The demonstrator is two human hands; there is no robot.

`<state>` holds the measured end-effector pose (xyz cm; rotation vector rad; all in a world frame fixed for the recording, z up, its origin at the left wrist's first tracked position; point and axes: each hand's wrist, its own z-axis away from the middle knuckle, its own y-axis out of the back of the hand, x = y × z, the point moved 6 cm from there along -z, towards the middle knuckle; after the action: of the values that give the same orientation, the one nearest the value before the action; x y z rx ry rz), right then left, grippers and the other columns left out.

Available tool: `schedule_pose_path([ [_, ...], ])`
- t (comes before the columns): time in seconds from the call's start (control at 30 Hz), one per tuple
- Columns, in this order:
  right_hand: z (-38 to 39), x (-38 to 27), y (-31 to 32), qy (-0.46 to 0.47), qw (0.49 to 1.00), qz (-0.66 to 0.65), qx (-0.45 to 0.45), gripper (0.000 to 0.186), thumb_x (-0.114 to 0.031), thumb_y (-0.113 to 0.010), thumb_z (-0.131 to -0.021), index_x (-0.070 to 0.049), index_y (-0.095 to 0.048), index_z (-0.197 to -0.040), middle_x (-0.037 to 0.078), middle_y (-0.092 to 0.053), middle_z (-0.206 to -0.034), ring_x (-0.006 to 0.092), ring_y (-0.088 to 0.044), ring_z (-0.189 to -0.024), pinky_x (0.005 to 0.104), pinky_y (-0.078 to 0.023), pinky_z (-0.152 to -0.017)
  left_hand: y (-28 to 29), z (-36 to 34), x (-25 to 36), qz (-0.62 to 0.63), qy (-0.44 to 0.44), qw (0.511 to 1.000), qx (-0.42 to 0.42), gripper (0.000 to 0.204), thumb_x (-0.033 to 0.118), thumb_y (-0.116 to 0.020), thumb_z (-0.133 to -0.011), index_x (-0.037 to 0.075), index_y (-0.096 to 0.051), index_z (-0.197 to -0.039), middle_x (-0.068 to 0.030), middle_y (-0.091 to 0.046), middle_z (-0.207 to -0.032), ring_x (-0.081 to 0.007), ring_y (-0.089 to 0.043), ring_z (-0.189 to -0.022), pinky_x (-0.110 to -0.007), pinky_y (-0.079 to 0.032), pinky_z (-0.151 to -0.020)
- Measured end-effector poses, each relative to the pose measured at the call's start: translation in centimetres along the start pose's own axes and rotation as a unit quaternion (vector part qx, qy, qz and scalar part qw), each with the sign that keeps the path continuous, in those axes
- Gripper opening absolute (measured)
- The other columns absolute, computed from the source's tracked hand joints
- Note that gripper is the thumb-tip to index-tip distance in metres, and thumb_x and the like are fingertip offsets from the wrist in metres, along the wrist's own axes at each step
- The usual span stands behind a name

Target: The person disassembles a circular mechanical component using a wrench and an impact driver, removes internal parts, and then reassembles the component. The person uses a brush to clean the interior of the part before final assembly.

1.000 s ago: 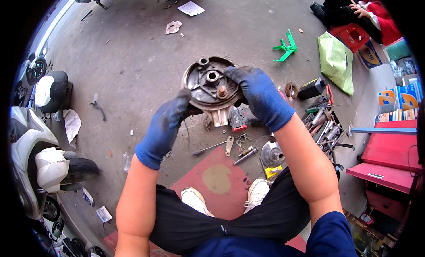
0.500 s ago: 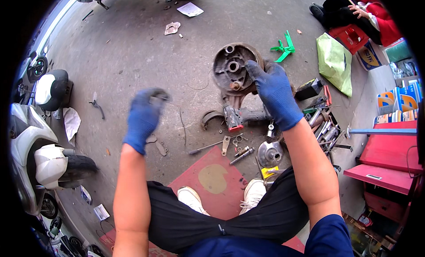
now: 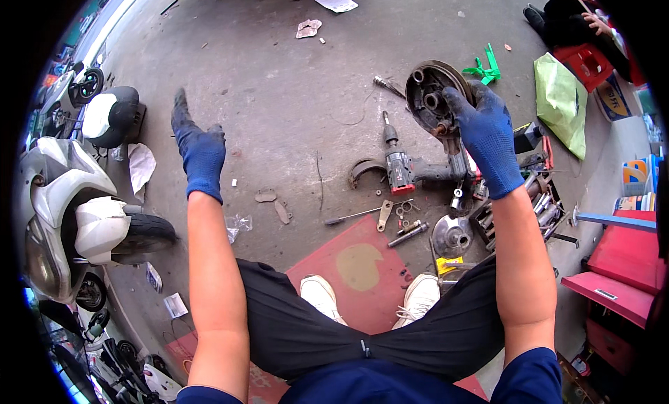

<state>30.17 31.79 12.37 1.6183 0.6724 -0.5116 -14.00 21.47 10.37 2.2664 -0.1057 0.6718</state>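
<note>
Both hands wear blue work gloves with dark, dirty fingers. My right hand (image 3: 484, 136) grips the right rim of a round, greasy brake drum plate (image 3: 432, 90), thumb across its inner face. The plate is raised above the floor and tilted, with a hub hole in its middle. My left hand (image 3: 198, 143) is empty, its fingers stretched forward and thumb apart, over bare floor on the left. Below the plate lie a cordless power drill (image 3: 401, 168) and a curved brake shoe (image 3: 366, 170). A socket tool (image 3: 387, 86) lies just left of the plate.
Near my shoes are a long bolt (image 3: 408, 235), a flat metal lever (image 3: 385, 214) and a round metal disc (image 3: 452, 237). A tool tray (image 3: 543, 209) and a red cabinet (image 3: 613, 285) stand right. A white scooter (image 3: 77, 195) is left; a person sits far right.
My left hand has swung away to the left and its fingers have straightened. The view has shifted, and the plate, still in my right hand, has turned, uncovering the drill's front and the socket tool.
</note>
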Motion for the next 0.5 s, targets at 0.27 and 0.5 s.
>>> schedule_pose_path([
  [0.27,2.5,-3.4,-1.4,-0.019,0.959,-0.198,-0.201,0.048,-0.039,-0.066,-0.091,0.009,-0.067,-0.099,0.020,-0.071,-0.082,0.0234,-0.069,-0.078,0.0351,-0.052,-0.070,-6.0,7.1,11.0,0.522,0.276,0.725,-0.354,0.060,0.033,-0.056,-0.099,0.004,-0.035,-0.148,-0.0134,-0.044,-0.145,-0.0255,-0.056,-0.119,-0.037,-0.048,-0.099],
  [0.5,6.1,-0.7,-6.0,0.100,0.979,-0.002,-0.176,0.032,-0.032,-0.054,-0.098,-0.004,-0.066,-0.105,0.018,-0.068,-0.092,0.0338,-0.067,-0.083,0.0413,-0.053,-0.072,-7.5,11.0,13.0,0.642,0.264,0.568,-0.443,0.031,0.017,-0.053,-0.097,0.000,-0.063,-0.120,-0.0151,-0.063,-0.126,-0.0238,-0.062,-0.114,-0.040,-0.051,-0.099],
])
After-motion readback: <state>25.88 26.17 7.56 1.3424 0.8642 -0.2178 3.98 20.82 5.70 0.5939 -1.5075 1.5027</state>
